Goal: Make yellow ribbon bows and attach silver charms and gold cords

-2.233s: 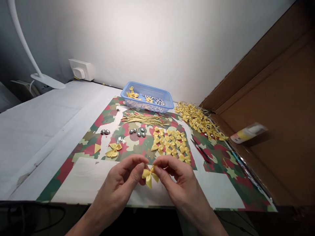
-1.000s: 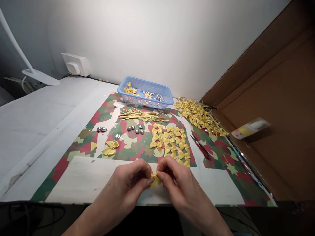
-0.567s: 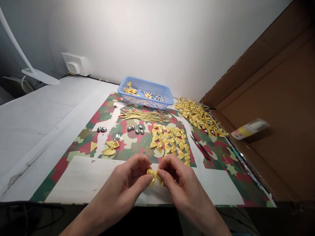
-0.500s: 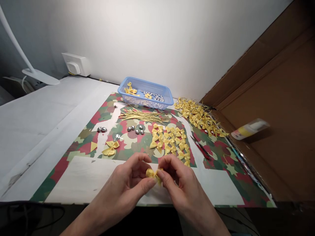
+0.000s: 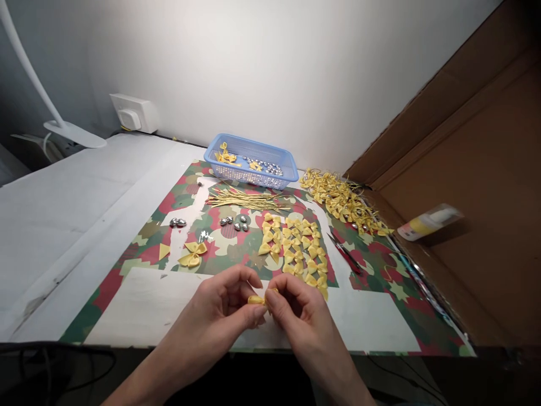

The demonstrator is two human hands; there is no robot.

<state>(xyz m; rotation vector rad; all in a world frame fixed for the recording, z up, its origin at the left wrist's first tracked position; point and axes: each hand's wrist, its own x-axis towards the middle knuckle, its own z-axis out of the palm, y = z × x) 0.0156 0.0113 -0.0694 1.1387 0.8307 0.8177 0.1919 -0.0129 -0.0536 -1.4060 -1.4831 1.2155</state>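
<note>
The left hand (image 5: 226, 307) and right hand (image 5: 298, 316) pinch a yellow bow (image 5: 256, 300) at the frame's lower center, seemingly steadying it; lined-up bows (image 5: 292, 244) lie right of center, likely for easy reach.

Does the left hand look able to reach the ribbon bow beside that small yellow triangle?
Probably yes: nothing visible covers the ribbon bow or blocks the way from the left hand. That hand is holding yellow ribbon, though, so it may need to let go first.
</note>
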